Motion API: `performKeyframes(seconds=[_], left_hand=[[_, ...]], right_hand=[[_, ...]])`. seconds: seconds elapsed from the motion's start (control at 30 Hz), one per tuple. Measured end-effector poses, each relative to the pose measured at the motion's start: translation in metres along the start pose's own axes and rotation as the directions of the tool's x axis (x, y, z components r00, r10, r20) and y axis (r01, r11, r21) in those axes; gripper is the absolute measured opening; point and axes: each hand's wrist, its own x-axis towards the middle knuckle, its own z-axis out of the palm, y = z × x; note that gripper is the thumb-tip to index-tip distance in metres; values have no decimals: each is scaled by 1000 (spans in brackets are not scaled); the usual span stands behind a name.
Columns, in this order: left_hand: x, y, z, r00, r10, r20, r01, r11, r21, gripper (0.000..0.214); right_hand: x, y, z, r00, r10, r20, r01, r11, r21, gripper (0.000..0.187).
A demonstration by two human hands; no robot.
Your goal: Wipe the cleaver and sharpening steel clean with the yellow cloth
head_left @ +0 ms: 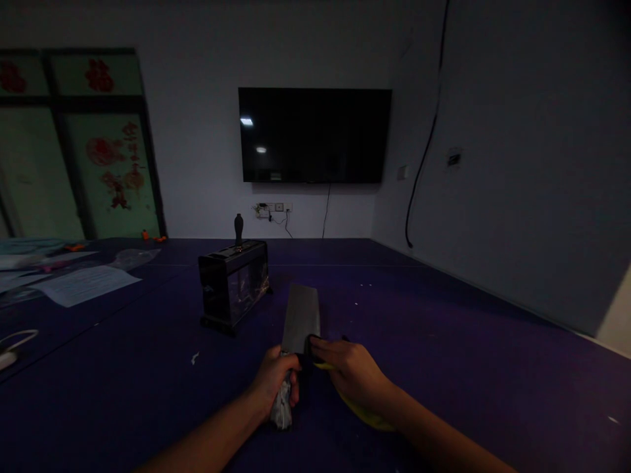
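Observation:
My left hand (277, 381) is closed around the handle of a cleaver (302, 316), whose wide grey blade points away from me. What looks like crinkled pale wrapping covers that handle and shows below my fist. At the blade's lower right edge, my right hand (355, 368) presses a dark and yellow cloth (367, 417) against the metal. Part of the cloth hangs beneath my palm and wrist. Beyond my left hand stands a black knife block (231, 289) with clear sides, and one black handle (238, 226) sticks up from its top.
Papers (89, 284) and clear plastic (135, 257) lie at the left of the purple surface (419, 328). A white cable (20, 338) is at the left edge. White scraps (195, 358) are scattered about. A television (315, 135) hangs on the far wall.

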Motion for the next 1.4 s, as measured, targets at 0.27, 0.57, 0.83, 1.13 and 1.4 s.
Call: performKeyframes(seconds=[0.27,0.57,0.83,1.13,1.4], left_hand=[[-3,2,1,1000,-9,-20,10,999,30,17],[-4,3,1,1000,14,20,-15,1000,21,17],[-1,-3,-3,997,5,81,-6,1000,16,21],[2,-5,-2,997,-3,77,1,1000,29,20],[1,-5,-3,996,-2,92,-4,998,55,20]], right_hand=[[-1,-2,0,996,-89,4,89,995,49,61],[0,2,0,999,-47,-8,47,998,49,61],[1,10,1,997,62,-40,-62,998,15,52],[1,5,2,1000,15,-4,-15,997,-73,52],[2,-8,-3,993,-115,22,116,993,-34,54]])
